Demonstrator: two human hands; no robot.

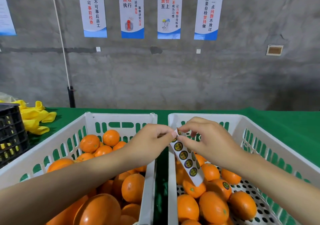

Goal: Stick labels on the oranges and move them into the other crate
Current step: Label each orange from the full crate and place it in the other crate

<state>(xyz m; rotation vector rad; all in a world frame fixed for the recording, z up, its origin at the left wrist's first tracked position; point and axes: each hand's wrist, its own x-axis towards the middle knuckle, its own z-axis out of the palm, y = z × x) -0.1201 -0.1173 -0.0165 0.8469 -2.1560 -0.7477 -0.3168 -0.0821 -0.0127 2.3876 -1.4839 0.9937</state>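
Observation:
Two white slotted crates stand side by side on a green table. The left crate (52,148) is heaped with unlabelled oranges (133,187). Fewer oranges lie in the right crate (270,147), one showing a round dark label (226,185). Above the gap between the crates my left hand (152,141) pinches the top of a white sticker strip (187,160) that hangs down with several round labels on it. My right hand (206,138) pinches one label (178,131) at the strip's upper end.
A black crate (10,134) stands at the left edge, with yellow foam nets (36,117) piled behind it. A grey concrete wall with posters rises behind the green table (285,121).

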